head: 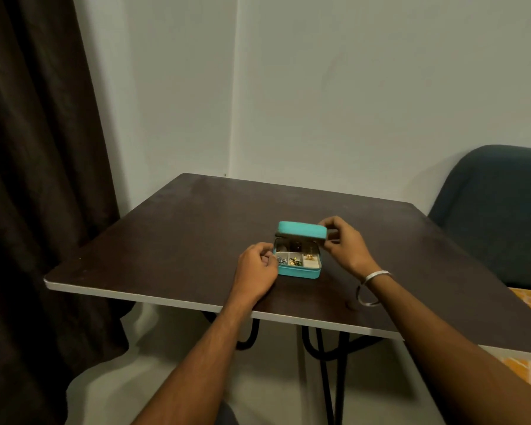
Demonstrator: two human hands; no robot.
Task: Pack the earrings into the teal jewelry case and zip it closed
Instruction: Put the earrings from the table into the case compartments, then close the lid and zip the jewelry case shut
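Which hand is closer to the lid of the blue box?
Right. The right hand pinches the lid at its right end. The left hand sits lower, against the box's left side.

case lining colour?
Cream or off-white, on the tray dividers of the teal case; head view.

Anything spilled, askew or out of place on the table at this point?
Nothing stands out. The teal jewelry case sits flat on the table, lid partly raised by the right hand, left hand at its side. Earrings lie inside the compartments; none visible loose.
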